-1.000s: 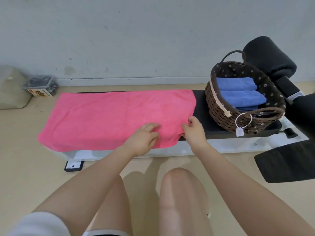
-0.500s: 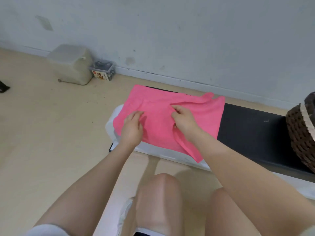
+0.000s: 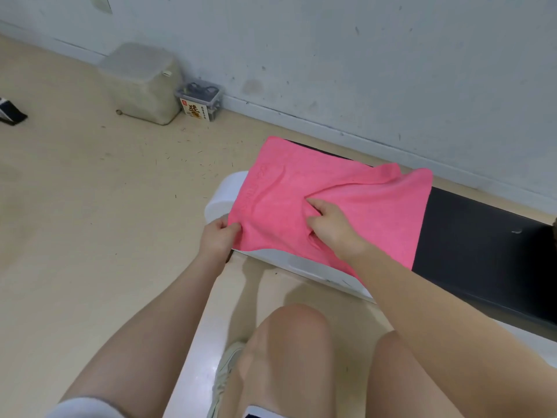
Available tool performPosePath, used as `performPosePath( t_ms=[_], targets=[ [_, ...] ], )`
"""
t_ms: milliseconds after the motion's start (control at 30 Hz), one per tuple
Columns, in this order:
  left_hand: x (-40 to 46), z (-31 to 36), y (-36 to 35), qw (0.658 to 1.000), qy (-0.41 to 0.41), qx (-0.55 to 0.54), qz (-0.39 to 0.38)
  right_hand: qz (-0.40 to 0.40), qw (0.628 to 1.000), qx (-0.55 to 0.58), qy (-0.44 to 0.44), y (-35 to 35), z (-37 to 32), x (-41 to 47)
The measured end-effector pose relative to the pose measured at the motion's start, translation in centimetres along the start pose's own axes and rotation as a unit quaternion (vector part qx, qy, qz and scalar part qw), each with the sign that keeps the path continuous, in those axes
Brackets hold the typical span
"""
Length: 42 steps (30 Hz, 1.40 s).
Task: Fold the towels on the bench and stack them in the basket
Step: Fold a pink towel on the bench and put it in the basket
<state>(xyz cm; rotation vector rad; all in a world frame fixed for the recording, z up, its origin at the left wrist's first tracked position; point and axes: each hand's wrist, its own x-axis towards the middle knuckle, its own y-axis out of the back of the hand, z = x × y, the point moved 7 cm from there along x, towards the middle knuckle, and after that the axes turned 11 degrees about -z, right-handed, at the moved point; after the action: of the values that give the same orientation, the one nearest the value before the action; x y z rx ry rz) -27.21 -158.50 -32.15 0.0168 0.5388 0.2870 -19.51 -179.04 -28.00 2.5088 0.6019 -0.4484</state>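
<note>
A pink towel (image 3: 355,203) lies folded over itself on the left end of the black bench (image 3: 470,245), its top layer rumpled at the far right corner. My left hand (image 3: 218,236) pinches the towel's near left corner at the bench's white end. My right hand (image 3: 331,224) lies on the middle of the towel with curled fingers bunching the cloth. The basket is out of view apart from a dark sliver at the right edge.
The bench's white base (image 3: 220,197) sticks out under the towel. By the wall stand a grey-green box (image 3: 141,82) and a small clear container (image 3: 199,101) of dark items. A dark object (image 3: 9,111) lies at the far left. My knees are below the bench.
The towel's right half has been brought over onto its left half. My left hand slid to the near left corner; my view swung left, away from the basket.
</note>
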Motion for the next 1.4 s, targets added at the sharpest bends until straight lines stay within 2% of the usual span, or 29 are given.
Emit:
performPosePath(
  t_ms=[67,167,300,433,667,767,933,1100,1267,1333,1400],
  targets=[
    [-0.3,-0.1,0.4,0.999,-0.024,0.023,0.035,0.008,1.000,-0.005,0.008,0.1,-0.3,-0.4],
    [-1.8,2.5,-0.3,0.988,-0.105,0.087,0.071,0.032,0.999,0.014,0.017,0.4,-0.4,-1.4],
    [-3.6,6.8,-5.0,0.975,-0.187,0.120,-0.021,0.122,0.991,0.030,0.056,2.7,-1.0,-3.4],
    [-4.8,8.2,-9.6,0.978,-0.174,0.069,-0.097,0.161,0.978,0.092,0.098,5.0,-2.0,-5.8],
    [-6.8,8.1,-12.8,0.980,-0.167,-0.083,-0.069,0.172,0.973,0.084,0.128,6.4,-1.7,-8.4],
    [-7.2,8.2,-14.2,0.976,-0.178,-0.063,-0.106,0.173,0.973,0.089,0.123,6.5,-1.6,-8.8],
    [-7.7,8.1,-14.7,0.973,-0.215,0.011,-0.088,0.198,0.970,0.092,0.109,7.0,-2.0,-9.4],
    [-8.3,8.7,-14.5,0.971,-0.234,0.032,-0.047,0.212,0.970,0.041,0.115,7.1,-2.7,-9.7],
    [-8.9,9.2,-14.7,0.967,-0.241,0.011,-0.077,0.213,0.968,0.027,0.132,7.2,-3.4,-10.3],
    [-9.2,9.5,-14.9,0.966,-0.237,-0.014,-0.102,0.202,0.969,0.049,0.133,7.1,-3.1,-10.5],
    [-9.3,10.0,-15.4,0.964,-0.234,-0.017,-0.126,0.169,0.969,0.128,0.124,6.6,-2.5,-10.4]
  ],
)
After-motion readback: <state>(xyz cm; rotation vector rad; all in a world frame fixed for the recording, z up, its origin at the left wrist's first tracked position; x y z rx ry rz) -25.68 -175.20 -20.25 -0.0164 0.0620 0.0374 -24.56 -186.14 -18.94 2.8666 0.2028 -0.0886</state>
